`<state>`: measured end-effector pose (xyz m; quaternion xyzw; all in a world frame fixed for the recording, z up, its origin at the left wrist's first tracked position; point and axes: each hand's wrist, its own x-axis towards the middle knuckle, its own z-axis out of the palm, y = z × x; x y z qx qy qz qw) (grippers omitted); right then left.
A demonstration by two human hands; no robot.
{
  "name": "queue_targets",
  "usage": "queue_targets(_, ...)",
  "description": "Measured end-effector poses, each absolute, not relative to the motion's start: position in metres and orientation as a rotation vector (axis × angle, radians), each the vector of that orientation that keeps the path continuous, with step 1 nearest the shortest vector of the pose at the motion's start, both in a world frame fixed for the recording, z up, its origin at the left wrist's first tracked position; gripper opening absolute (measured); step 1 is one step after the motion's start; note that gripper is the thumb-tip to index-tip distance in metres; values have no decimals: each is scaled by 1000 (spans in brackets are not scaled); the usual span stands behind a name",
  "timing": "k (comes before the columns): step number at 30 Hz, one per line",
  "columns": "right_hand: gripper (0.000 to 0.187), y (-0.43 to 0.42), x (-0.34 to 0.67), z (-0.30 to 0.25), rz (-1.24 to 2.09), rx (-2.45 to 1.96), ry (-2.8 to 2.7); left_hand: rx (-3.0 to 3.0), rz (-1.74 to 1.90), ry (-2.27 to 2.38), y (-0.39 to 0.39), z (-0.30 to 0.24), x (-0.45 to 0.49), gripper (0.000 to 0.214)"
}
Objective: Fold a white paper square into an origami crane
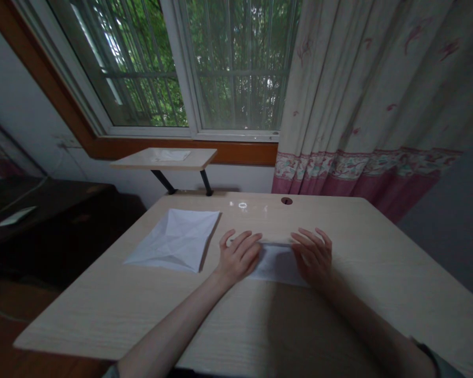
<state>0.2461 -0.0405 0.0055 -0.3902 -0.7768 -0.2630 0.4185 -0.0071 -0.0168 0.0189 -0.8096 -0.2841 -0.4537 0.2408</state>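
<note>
A folded white sheet of paper [279, 265] lies on the table in front of me, a narrow strip wider than it is deep. My left hand [241, 256] is at its left end, fingers bent over the far edge. At the opposite end, my right hand [314, 258] has its fingers curled on that same edge. Both hands appear closed on the paper; my thumbs and the paper's two ends are mostly hidden. Left of my left hand, apart from it, rests a stack of creased white paper sheets [181, 239].
The pale wooden table [228, 320] has a round cable hole [286, 201] near its far edge. At the back left stands a small raised shelf [161, 157] on black legs, with paper on top. Behind are a window and a curtain [339, 105]; a dark cabinet [63, 205] is at left.
</note>
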Motion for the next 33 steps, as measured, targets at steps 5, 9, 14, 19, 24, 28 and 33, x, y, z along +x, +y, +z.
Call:
queue_targets(5, 28, -33, 249, -5, -712, -1033, -1928, -2181, -1177, -896, -15, 20, -5, 9)
queue_targets(9, 32, -27, 252, -15, -684, -1158, -1961, -2192, -1141, -974, -14, 21, -3, 16)
queue_targets(14, 42, -24, 249, -18, -676, -1202, -1973, -2267, -1086, -1054, -10, 16, -1, 23)
queue_targets(19, 47, -22, 243, -17, -615, -1310, -1986, -2355, -969, -1142, -7, 14, 1, 29)
queue_targets(24, 48, -19, 243, -18, -548, -1397, -2035, -2408, -876, -1203, -4, 13, 0, 41)
queue_targets(28, 47, -16, 245, -20, -527, -1426, -1998, -2457, -821, -1209, -2, 12, -1, 42)
queue_targets(33, 46, -10, 248, -28, -518, -1468, -1932, -2539, -747, -1194, 0, 10, -2, 32)
